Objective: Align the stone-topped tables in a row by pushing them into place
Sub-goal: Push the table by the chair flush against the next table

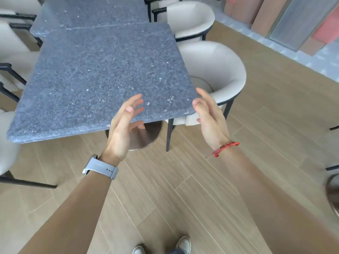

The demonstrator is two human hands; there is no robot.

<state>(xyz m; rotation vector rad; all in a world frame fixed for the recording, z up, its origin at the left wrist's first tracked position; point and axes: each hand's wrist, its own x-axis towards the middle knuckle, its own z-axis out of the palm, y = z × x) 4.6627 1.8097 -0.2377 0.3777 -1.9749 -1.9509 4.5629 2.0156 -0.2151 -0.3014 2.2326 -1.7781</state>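
As the hands stand: neither grasps anything; both are released, with fingers straight and spread.
Left hand (126,121): at the near edge of the near table (95,79), right of its middle. The thumb and upper fingers are over the top and a lower finger shows beneath the edge. Whether it touches cannot be told.
Right hand (209,116): at the table's near right corner, thumb by the rounded corner, fingers reaching along the right edge. Touching or just apart, I cannot tell.
Wrists: grey watch (100,166) on the left, red bracelet (225,147) on the right.
Near table: grey speckled stone top on a round metal base (146,138). Its far edge meets the far table (91,11) along a seam, but it sits shifted to the right, so the side edges do not line up.
Chairs: a cream chair (216,70) is tucked against the near table's right edge, and a second chair (190,17) stands beyond it by the far right corner. Other cream seats (11,43) along the left edge are blurred.
Floor (183,180): wood-look planks, with the person's shoes (183,244) at the bottom.
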